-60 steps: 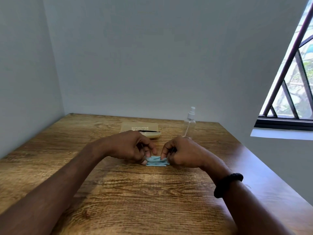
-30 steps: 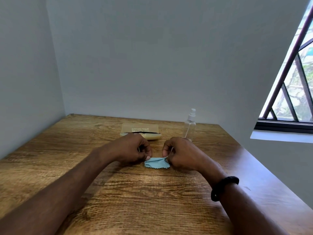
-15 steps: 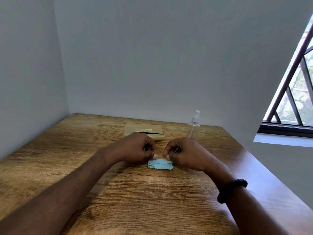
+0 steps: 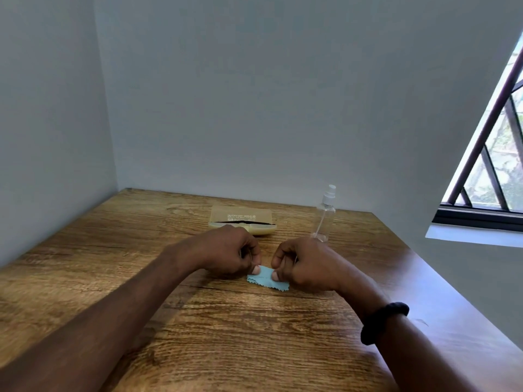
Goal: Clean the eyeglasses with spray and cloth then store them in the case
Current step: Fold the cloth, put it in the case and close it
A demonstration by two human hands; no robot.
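A small light-blue cloth [image 4: 267, 282] with zigzag edges lies folded on the wooden table [image 4: 226, 335], pinched from both sides. My left hand [image 4: 226, 251] holds its left end and my right hand [image 4: 304, 264] holds its right end, thumbs pressing down on it. Behind my left hand sits a tan glasses case [image 4: 243, 219], its lid raised, with a dark strip showing inside. The clear spray bottle [image 4: 325, 215] with a white nozzle stands upright behind my right hand. The eyeglasses cannot be made out clearly.
Grey walls close the table at the back and left. A barred window [image 4: 492, 165] is at the right, beyond the table's right edge. A black band [image 4: 383, 321] is on my right wrist.
The hands have kept folding the blue cloth in the same spot, and its folds have shifted slightly. The view has drifted a little to the left, so case and bottle appear further right.
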